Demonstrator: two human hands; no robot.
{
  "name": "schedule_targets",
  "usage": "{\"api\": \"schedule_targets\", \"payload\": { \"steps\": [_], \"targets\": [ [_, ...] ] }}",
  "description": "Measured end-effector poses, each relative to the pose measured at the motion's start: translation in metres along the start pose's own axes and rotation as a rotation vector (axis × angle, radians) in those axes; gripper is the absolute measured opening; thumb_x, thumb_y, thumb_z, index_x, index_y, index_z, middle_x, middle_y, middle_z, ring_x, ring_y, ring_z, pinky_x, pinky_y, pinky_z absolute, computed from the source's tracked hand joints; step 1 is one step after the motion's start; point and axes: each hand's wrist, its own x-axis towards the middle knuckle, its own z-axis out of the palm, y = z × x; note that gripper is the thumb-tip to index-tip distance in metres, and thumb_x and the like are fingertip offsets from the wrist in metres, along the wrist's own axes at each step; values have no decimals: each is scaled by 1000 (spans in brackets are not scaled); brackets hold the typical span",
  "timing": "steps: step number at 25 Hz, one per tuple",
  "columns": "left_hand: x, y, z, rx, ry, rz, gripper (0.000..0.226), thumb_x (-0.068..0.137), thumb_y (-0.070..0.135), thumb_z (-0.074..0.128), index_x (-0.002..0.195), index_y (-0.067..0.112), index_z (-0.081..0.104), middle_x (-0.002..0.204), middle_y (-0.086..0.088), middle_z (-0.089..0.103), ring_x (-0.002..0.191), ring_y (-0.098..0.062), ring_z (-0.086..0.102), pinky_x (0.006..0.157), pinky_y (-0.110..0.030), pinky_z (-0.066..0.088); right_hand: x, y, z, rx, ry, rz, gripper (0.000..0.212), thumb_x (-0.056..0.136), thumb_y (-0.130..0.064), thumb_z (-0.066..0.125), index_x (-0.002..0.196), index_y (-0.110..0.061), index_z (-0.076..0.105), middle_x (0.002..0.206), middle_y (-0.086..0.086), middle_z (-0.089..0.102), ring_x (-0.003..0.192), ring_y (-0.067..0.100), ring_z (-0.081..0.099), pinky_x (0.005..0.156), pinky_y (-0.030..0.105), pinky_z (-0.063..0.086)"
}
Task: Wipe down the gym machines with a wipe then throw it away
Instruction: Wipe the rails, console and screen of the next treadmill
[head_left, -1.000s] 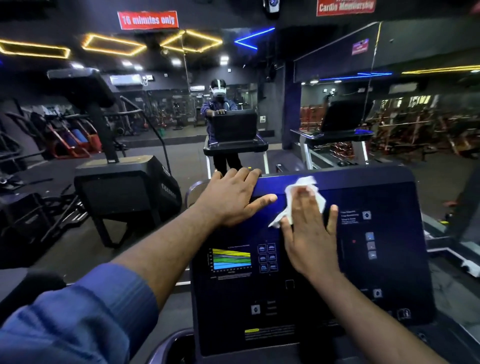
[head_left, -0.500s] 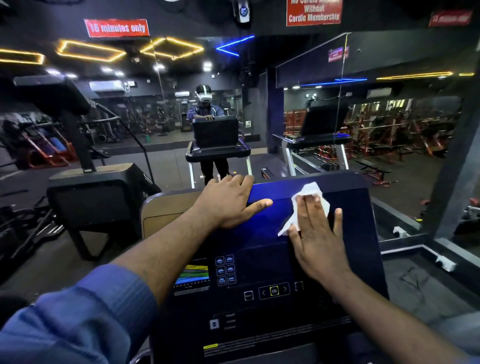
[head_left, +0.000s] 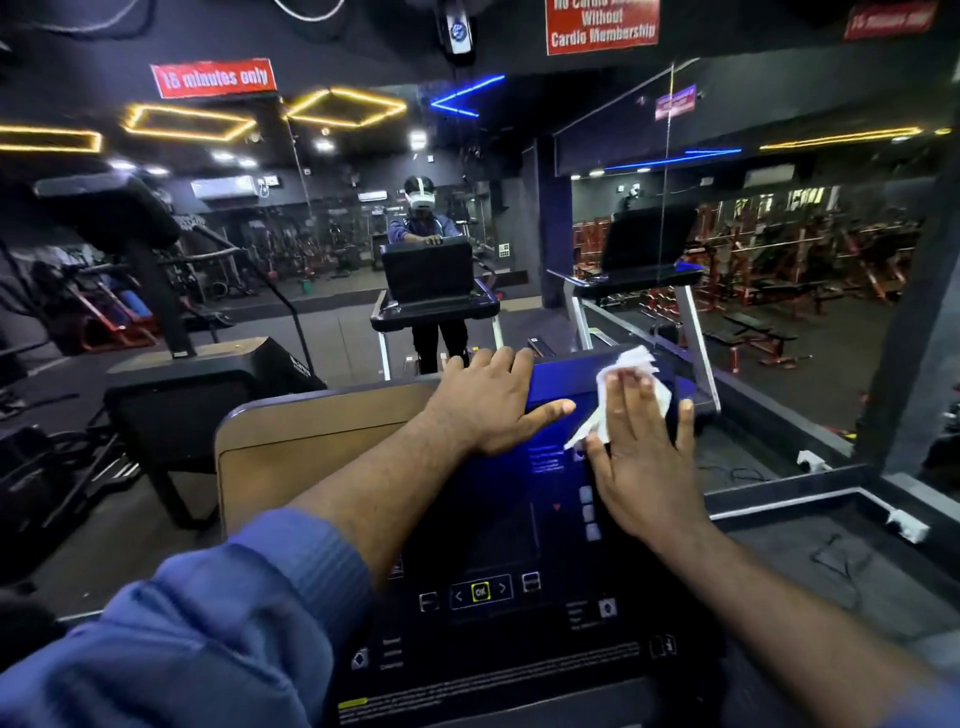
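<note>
A dark treadmill console (head_left: 493, 530) with lit buttons fills the lower middle of the head view. My right hand (head_left: 644, 462) lies flat with straight fingers, pressing a crumpled white wipe (head_left: 631, 369) onto the console's upper right corner. My left hand (head_left: 491, 410) rests palm-down on the console's top edge, fingers over the rim and thumb spread toward the wipe. Most of the wipe is hidden under my right fingers.
A wall mirror (head_left: 441, 249) straight ahead reflects a person at the same treadmill. Another dark machine (head_left: 208, 384) stands to the left. A glass partition (head_left: 779, 260) and a low ledge (head_left: 810, 493) run along the right.
My right hand has slid the wipe rightward and up toward the console's top right corner. The camera has swung, so the console sits lower and further left. My left hand stays on the top edge.
</note>
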Motion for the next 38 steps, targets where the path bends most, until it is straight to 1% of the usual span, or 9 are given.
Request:
{"api": "schedule_targets", "payload": {
  "steps": [3,6,11,16,19,23,28,33,38],
  "targets": [
    [12,27,9,25,71,-28,91,94,85,13,148,17,39,143,-9,52,129,-31,51,107,-59,40,-7,15,6,-65,-21,-133,71,105,-51,23,168,-22,8,175,-6,-5,161,10,-2,129,55,8],
    [13,33,20,56,147,-75,86,96,83,16,148,18,38,139,-5,52,125,-28,50,106,-53,38,2,22,-1,52,-3,53,74,105,-49,25,167,-20,-1,175,-3,-12,161,13,-9,130,51,3],
    [15,37,31,129,223,-128,101,85,97,18,144,19,41,129,-2,52,116,-27,51,98,-48,38,-70,30,25,61,-28,-14,76,103,-47,32,167,-17,5,176,2,-4,162,19,1,128,55,14],
    [15,41,31,182,276,-172,113,71,107,24,140,19,44,122,-1,53,108,-26,52,92,-46,37,-19,38,7,73,-25,71,75,104,-52,23,167,-19,-1,175,-1,-11,161,17,-5,129,53,-3],
    [13,44,32,176,321,-191,109,74,105,26,138,20,47,119,0,54,104,-25,52,91,-45,38,-10,30,2,112,-25,43,76,104,-50,28,167,-20,-2,174,-2,-14,161,16,-8,129,54,1],
    [15,44,36,204,330,-202,107,76,104,26,137,18,47,116,-2,54,102,-26,51,91,-46,39,-64,45,13,11,-99,-70,77,102,-59,27,168,-26,4,175,-5,-2,161,15,1,126,65,5],
    [13,47,32,208,326,-209,106,76,103,27,136,18,47,115,-3,55,101,-26,51,92,-46,40,14,36,-11,149,-97,126,76,108,-59,20,163,-26,-21,169,-10,-31,158,15,-21,124,59,-14],
    [13,45,35,194,345,-192,99,82,97,29,138,18,47,117,-4,55,102,-27,51,95,-47,40,-62,31,10,72,-103,-96,78,103,-57,31,167,-26,-1,175,-8,-10,162,18,0,128,59,7],
    [11,44,39,188,362,-194,98,86,94,29,147,18,44,134,-4,54,115,-27,51,105,-47,37,-16,28,-1,180,-82,158,79,104,-57,23,166,-22,-12,173,-3,-20,160,21,-14,126,58,-5]
  ]
}}
